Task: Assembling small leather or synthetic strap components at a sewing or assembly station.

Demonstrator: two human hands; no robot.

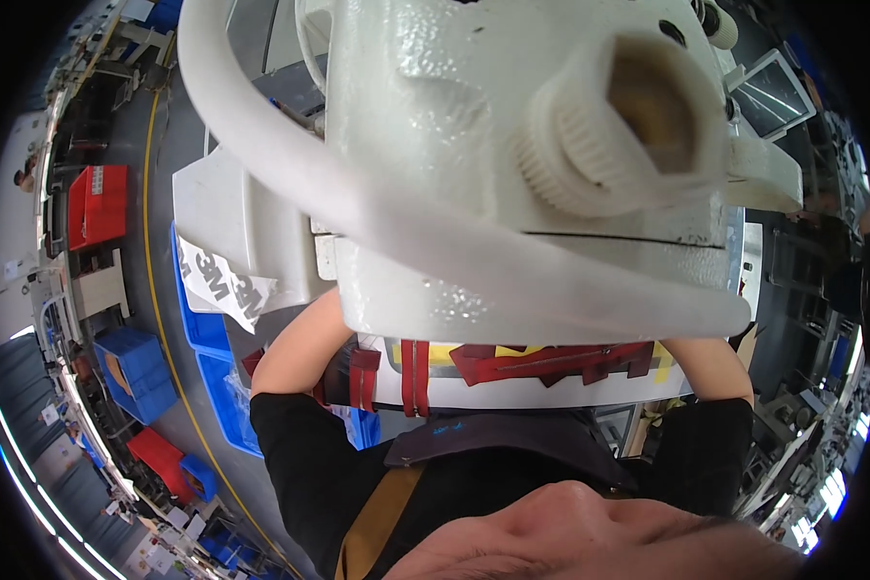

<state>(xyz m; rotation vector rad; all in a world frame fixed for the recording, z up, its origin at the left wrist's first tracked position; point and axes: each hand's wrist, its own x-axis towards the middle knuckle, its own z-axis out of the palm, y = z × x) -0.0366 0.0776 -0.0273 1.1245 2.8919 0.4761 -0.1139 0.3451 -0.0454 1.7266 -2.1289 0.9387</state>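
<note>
A pale green machine head (435, 106), glossy and rounded like an industrial sewing machine, fills the upper middle. A ribbed plastic cap (561, 155) sits on it, and a thick whitish tube (358, 203) curves across its front. My left forearm (304, 343) and right forearm (710, 367) reach in from either side and pass beneath the machine. Both hands are hidden behind it, so what they touch cannot be seen. Closer to me, dark red zipper strips (415, 377) and a red zippered fabric piece (551, 363) lie on the white work surface (493, 394), with yellow strips beside them.
Left of the machine is a white panel (217, 193) with a printed white sheet (224, 280) hanging from it. Blue bins (224, 396) stand below. Farther left are a yellow floor line (151, 242), a red bin (99, 205) and a blue box (135, 372).
</note>
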